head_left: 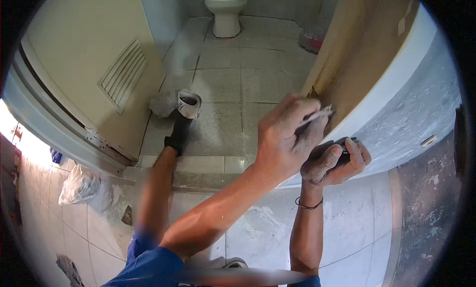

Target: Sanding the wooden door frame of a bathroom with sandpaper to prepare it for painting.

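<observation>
A cream louvred door (84, 63) stands open at left, a white toilet (225, 14) beyond. The left hand (287, 130) pinches a thin pale strip (317, 116) beside the brown door jamb (369, 54). Lower right, the right hand (327, 168) curls around a mostly hidden dark object (345, 143).

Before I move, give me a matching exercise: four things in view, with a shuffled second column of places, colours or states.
1. left hand
2. right hand
3. toilet
4. door

A. cream, with a louvred vent
B. pinching a thin pale piece
C. beyond the tiled floor
D. dark band around its wrist

Pairs: 1-B, 2-D, 3-C, 4-A
</observation>
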`<state>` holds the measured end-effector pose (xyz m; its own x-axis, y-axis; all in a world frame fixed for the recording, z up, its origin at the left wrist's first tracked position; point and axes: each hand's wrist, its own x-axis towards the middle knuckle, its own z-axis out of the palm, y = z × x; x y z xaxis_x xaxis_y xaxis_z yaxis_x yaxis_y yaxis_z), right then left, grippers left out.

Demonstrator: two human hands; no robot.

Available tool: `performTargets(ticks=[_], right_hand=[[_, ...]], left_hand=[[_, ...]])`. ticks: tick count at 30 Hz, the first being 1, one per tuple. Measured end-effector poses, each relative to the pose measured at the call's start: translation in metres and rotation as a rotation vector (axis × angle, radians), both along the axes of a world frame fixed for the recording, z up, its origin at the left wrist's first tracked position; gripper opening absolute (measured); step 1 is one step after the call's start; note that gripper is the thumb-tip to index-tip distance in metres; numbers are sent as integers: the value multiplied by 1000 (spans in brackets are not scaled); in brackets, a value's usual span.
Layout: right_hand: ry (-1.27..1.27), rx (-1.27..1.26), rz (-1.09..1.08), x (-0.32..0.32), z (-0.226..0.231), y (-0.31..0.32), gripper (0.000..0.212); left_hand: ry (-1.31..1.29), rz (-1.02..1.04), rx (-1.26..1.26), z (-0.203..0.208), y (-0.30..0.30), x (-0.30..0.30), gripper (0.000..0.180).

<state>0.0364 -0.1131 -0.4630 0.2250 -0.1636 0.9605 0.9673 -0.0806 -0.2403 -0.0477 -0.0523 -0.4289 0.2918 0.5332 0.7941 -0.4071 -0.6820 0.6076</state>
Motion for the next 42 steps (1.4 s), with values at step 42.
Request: performTargets(ticks=[42], right_hand=[[8, 78, 10, 0, 0, 7, 25]], left_hand=[[24, 112, 180, 13, 7, -2, 16]])
